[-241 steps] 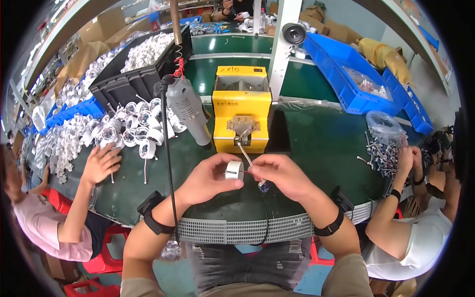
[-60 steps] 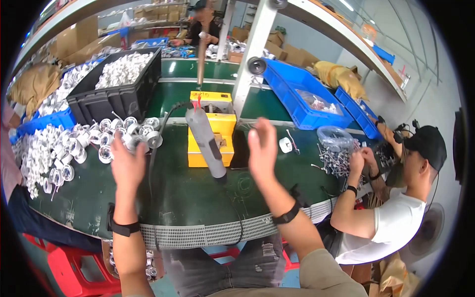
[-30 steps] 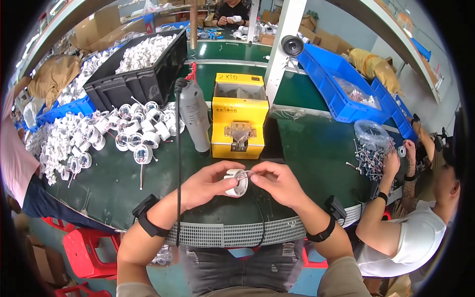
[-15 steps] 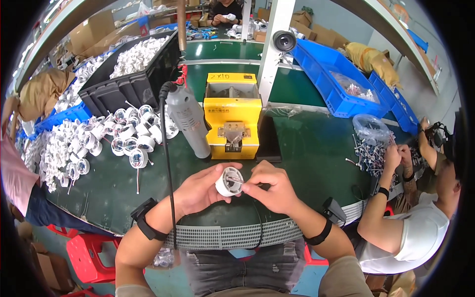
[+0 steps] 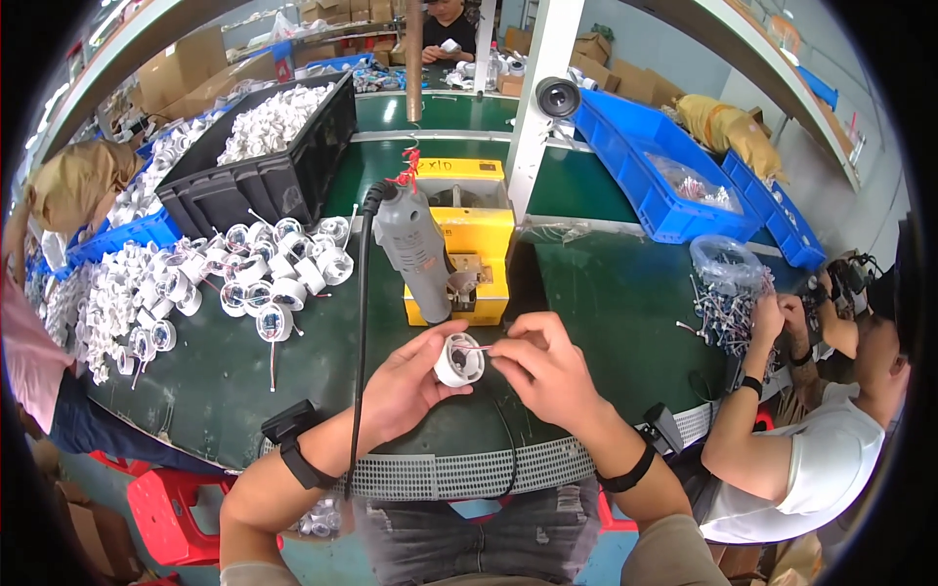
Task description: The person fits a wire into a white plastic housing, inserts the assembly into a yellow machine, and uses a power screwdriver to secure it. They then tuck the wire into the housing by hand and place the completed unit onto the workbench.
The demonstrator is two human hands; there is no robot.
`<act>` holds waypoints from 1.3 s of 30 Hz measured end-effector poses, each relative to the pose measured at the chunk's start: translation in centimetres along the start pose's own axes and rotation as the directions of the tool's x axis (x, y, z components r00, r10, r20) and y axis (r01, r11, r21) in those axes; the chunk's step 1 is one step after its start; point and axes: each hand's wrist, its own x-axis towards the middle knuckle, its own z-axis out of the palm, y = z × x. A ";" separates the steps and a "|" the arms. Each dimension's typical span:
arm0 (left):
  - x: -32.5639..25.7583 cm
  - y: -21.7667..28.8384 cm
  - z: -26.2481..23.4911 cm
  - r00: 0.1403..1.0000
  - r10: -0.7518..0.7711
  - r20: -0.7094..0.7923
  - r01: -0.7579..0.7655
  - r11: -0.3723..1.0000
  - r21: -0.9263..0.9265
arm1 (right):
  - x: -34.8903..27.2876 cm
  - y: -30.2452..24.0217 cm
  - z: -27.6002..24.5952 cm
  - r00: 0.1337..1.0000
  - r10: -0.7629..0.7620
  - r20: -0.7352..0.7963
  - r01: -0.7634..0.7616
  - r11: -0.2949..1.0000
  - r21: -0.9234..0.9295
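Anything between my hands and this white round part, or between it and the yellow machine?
Your left hand holds the white round part, your right hand its wire, unobstructed. The grey tool hangs partly in front of the yellow machine.

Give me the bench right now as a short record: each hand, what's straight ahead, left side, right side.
Left hand: the hand holds a round white housing, open side toward the right hand
Right hand: fingertips of this hand pinch a thin wire running from the housing
Ahead: grey cylindrical tool hanging in front of a yellow machine, partly covering it
Left side: loose white parts on the table; black crate of white pieces behind
Right side: heap of wired parts beside a co-worker; blue tray beyond
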 end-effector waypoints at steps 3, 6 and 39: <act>0.0 -0.3 -0.1 0.999 0.034 -0.005 -0.034 0.999 -0.040 | 0.1 0.7 -0.7 0.984 -0.171 0.042 0.176 0.963 -0.205; -0.3 -0.5 0.0 0.994 0.077 -0.081 -0.076 0.997 0.019 | 0.2 0.8 -0.7 0.968 -0.252 -0.002 0.249 0.960 -0.129; -0.5 -1.3 0.2 0.972 0.215 0.091 -0.228 0.794 0.564 | -0.1 1.1 1.6 0.867 0.305 0.394 -0.477 0.737 0.479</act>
